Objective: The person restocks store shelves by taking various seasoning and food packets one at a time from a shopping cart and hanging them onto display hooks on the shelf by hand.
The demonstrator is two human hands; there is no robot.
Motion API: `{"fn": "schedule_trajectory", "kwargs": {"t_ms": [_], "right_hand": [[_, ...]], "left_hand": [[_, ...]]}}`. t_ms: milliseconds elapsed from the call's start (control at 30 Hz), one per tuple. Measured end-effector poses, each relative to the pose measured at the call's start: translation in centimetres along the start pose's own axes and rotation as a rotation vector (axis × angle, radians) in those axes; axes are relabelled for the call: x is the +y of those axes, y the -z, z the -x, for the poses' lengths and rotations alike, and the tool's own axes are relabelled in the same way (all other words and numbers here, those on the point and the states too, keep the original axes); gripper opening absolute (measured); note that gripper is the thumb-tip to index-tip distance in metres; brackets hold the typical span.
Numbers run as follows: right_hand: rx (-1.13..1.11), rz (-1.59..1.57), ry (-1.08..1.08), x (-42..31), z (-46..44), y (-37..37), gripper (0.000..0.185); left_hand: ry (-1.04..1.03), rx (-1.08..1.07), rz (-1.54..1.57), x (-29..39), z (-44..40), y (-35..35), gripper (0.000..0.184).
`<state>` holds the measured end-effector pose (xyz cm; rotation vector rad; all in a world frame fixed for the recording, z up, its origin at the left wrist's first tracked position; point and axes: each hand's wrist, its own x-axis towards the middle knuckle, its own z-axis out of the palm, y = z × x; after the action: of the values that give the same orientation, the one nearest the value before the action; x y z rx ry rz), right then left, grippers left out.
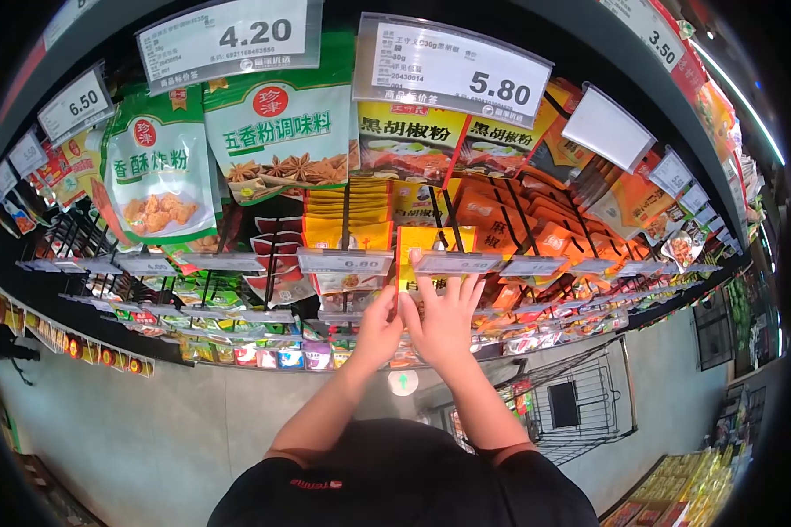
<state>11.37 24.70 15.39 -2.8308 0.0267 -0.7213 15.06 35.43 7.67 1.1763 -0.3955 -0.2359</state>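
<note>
A yellow pepper powder packet [409, 244] hangs at the front of a hook in the middle of the rack, partly behind a price tag [457, 263]. My left hand [378, 329] is closed at the packet's lower left edge, thumb and fingers close together. Spread fingers of my right hand [446, 321] lie against the packet's lower front, just under the tag. More yellow packets [347, 211] hang to the left, and orange packets [492, 220] are to the right. My hands hide the packet's bottom.
Larger green seasoning bags [277, 132] and black pepper packets [409, 145] hang above, behind big price tags [453, 70]. Metal hooks with tags jut toward me. A wire shopping cart [580, 404] stands behind to the right on the grey floor [211, 422].
</note>
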Motion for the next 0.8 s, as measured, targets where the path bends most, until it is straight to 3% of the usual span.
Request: {"fn": "schedule_trajectory", "kwargs": {"t_ms": [133, 333, 433, 533, 600, 667, 700, 733, 800], "right_hand": [[0.051, 0.015, 0.028, 0.1, -0.9, -0.7, 0.044], [0.079, -0.017, 0.016, 0.9, -2.0, -2.0, 0.052], [0.074, -0.146, 0.043, 1.6, -0.6, -2.0, 0.05], [0.16, -0.339, 0.053, 3.9, 3.1, -2.3, 0.046], [0.21, -0.339, 0.057, 6.4, 6.2, -2.1, 0.045], [0.148, -0.354, 0.037, 9.3, 10.2, -2.7, 0.042], [0.16, -0.354, 0.0, 10.5, 12.0, -2.9, 0.042], [0.126, -0.356, -0.076, 11.4, 13.9, -3.0, 0.041], [0.022, -0.325, -0.261, 13.1, 17.8, -3.4, 0.039]], "left_hand": [[-0.007, -0.024, -0.025, -0.5, -0.2, 0.0, 0.026], [0.002, 0.146, 0.08, -1.7, 1.9, -1.8, 0.038], [0.016, 0.217, 0.29, -2.4, 3.6, -3.3, 0.053], [0.072, 0.228, 0.297, -2.7, 5.5, -4.7, 0.056], [0.043, 0.23, 0.222, -3.4, 6.1, -5.7, 0.049], [0.197, 0.161, 0.21, -5.1, 6.7, -6.0, 0.039], [0.265, 0.169, 0.226, -4.8, 6.5, -7.3, 0.025], [0.293, 0.141, 0.207, -5.4, 6.3, -7.5, 0.025], [0.383, -0.135, 0.031, -7.1, 6.4, -7.9, 0.02]]}}
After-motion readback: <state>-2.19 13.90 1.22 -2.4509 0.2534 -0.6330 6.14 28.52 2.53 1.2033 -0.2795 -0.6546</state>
